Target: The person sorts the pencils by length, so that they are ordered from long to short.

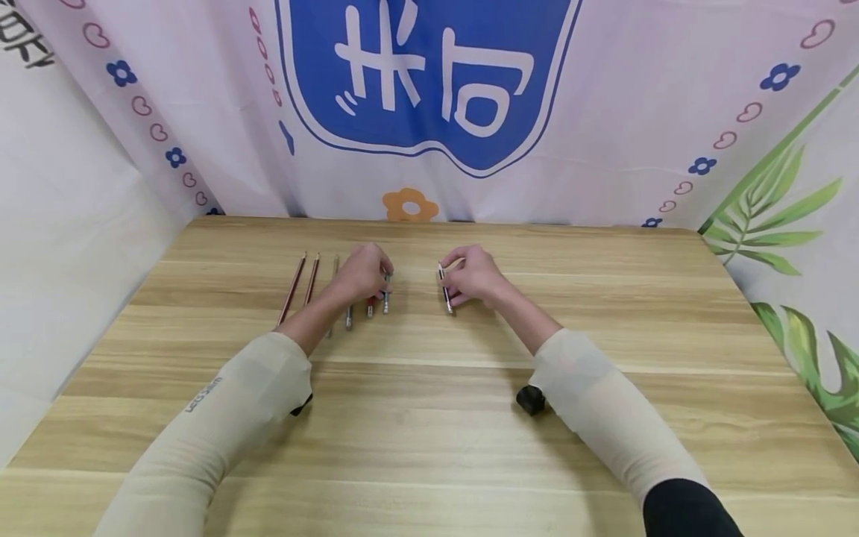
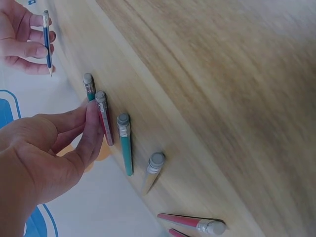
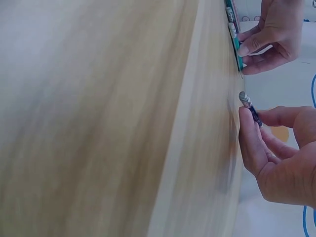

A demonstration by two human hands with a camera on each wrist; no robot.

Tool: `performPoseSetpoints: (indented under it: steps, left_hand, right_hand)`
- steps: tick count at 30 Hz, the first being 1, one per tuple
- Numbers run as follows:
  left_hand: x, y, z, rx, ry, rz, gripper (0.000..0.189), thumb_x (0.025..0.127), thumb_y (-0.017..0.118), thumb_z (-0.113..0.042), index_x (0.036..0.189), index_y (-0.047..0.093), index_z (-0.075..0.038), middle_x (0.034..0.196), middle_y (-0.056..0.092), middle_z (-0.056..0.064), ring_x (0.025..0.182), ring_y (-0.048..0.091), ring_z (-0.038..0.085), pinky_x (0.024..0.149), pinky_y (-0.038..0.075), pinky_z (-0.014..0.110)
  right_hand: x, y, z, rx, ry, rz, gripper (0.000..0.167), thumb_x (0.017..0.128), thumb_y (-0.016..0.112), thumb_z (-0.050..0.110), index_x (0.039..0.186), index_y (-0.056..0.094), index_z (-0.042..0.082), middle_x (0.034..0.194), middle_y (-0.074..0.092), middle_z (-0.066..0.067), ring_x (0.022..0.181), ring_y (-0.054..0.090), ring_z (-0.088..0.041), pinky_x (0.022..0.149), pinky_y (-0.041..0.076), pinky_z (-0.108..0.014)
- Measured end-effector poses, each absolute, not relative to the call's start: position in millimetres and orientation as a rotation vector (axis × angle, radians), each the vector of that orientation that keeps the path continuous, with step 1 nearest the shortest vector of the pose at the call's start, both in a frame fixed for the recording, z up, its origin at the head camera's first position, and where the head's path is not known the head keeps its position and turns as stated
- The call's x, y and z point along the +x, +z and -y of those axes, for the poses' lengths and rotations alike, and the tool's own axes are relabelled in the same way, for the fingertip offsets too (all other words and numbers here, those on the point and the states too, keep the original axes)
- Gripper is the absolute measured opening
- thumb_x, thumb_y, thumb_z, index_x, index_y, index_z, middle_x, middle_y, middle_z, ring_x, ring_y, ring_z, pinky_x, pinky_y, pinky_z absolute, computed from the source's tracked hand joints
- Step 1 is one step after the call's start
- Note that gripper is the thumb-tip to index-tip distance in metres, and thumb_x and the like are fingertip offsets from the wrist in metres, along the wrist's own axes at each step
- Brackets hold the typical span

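My right hand [image 1: 472, 274] pinches a dark blue pencil [image 3: 254, 114] between thumb and fingers, its eraser end toward me and its point toward the back. To the left, my left hand [image 1: 365, 271] has thumb and fingers around a teal pencil [image 1: 386, 300], the rightmost of a row. A red pencil [image 2: 107, 127] lies right beside those fingers. Another teal pencil [image 2: 127, 153] and a tan pencil [image 2: 152, 173] come after it in the left wrist view. Farther left are two red pencils, one of them the outermost pencil [image 1: 292, 288], partly covered by the left forearm.
The pencils lie on a wood-grain table [image 1: 416, 432] that ends at a printed cloth [image 1: 577, 186] hanging behind it. Black wrist devices show under both sleeves, one by the right sleeve [image 1: 604, 403].
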State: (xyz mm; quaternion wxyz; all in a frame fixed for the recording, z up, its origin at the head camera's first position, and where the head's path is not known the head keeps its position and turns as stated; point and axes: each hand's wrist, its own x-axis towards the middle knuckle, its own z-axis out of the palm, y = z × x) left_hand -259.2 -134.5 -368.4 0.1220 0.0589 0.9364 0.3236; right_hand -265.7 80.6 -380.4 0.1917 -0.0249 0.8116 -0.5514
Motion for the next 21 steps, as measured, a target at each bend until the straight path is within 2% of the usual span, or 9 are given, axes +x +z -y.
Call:
performPoseSetpoints:
  steps: [8, 21]
  left_hand:
    - [-259, -368, 134, 0.162, 0.934, -2.721, 0.037, 0.089, 0.072, 0.015, 0.125, 0.065, 0.015, 0.114, 0.064, 0.028, 0.073, 0.073, 0.023, 0.065, 0.065, 0.025]
    - [-262, -368, 134, 0.156, 0.948, -2.706, 0.036, 0.089, 0.071, 0.014, 0.125, 0.065, 0.014, 0.114, 0.065, 0.028, 0.073, 0.073, 0.023, 0.065, 0.065, 0.025]
  right_hand:
    - [-266, -382, -74, -0.090, -1.534, -2.271, 0.033, 0.092, 0.067, -0.008, 0.124, 0.061, -0.003, 0.093, 0.065, -0.014, 0.070, 0.064, -0.019, 0.061, 0.066, -0.030]
    - [-268, -381, -59, -0.086, -1.542, -2.244, 0.032, 0.092, 0.067, -0.008, 0.123, 0.061, -0.003, 0.087, 0.063, -0.013, 0.070, 0.063, -0.020, 0.060, 0.065, -0.029]
